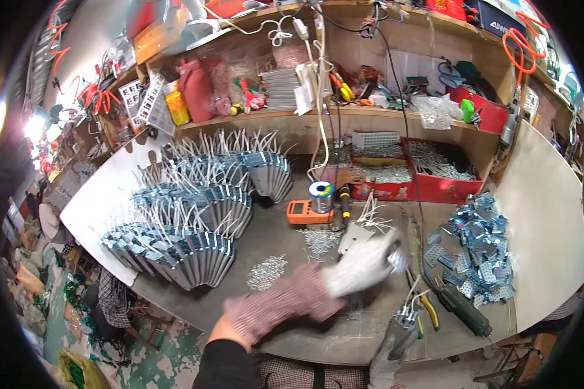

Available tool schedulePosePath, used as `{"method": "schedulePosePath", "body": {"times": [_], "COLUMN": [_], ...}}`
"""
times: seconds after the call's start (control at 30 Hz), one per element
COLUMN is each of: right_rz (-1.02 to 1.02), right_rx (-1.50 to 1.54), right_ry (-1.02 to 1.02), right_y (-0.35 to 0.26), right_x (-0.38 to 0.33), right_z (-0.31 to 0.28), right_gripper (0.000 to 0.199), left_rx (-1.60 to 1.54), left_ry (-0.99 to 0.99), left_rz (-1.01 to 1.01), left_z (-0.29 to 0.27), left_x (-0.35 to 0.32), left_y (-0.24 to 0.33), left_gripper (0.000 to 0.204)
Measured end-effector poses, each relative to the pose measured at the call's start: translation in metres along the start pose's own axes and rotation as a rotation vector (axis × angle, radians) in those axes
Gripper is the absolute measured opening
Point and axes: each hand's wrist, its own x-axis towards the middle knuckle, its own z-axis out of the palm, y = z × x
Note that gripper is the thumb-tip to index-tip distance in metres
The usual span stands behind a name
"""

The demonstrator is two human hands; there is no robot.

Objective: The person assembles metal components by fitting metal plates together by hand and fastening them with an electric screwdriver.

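Observation:
My left hand (pixel 363 267), in a white glove with a pink knitted cuff, reaches across to the right over the bench. Motion blurs its fingers, which look closed on a small shiny bluish metal bracket (pixel 396 262). By its back lie flat grey metal plates (pixel 355 240) with white wires. My right hand (pixel 396 340), in a grey glove, is low at the bench's front edge. Its fingers are closed around a part with white wires (pixel 410 306) standing up out of the grip; the glove hides most of that part. Beside it lie yellow-handled pliers (pixel 429 312).
Rows of wired metal assemblies (pixel 194 220) stand on the left. Blue metal brackets (pixel 480 253) are heaped at right, near a dark green power tool (pixel 464 311). Small screw piles (pixel 267 271), a solder spool (pixel 321 196), an orange meter (pixel 305 212) and red bins (pixel 444 188) sit around the middle.

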Motion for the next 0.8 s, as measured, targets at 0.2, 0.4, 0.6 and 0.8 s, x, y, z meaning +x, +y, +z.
{"method": "schedulePosePath", "body": {"times": [0.2, 0.4, 0.6, 0.8], "right_rz": [-0.126, 0.441, 0.587, 0.46], "right_rx": [0.328, 0.721, 0.95, 0.788], "right_ry": [-0.259, -0.824, -0.989, -1.118], "right_y": [-0.02, -0.085, -0.125, -0.121], "right_x": [0.018, 0.019, 0.008, 0.007], "right_z": [-0.014, 0.009, -0.004, -0.013], "right_gripper": [0.048, 0.06, 0.068, 0.071], "left_rx": [-0.409, -0.769, -0.384, -0.805], "left_ry": [-0.267, -0.016, -0.082, -0.287], "left_rz": [-0.469, -0.424, -0.172, -0.276], "left_z": [-0.002, -0.058, -0.055, -0.061], "left_x": [-0.174, -0.176, -0.175, -0.188], "left_y": [-0.042, -0.015, -0.028, -0.043], "left_gripper": [0.049, 0.04, 0.04, 0.042]}}
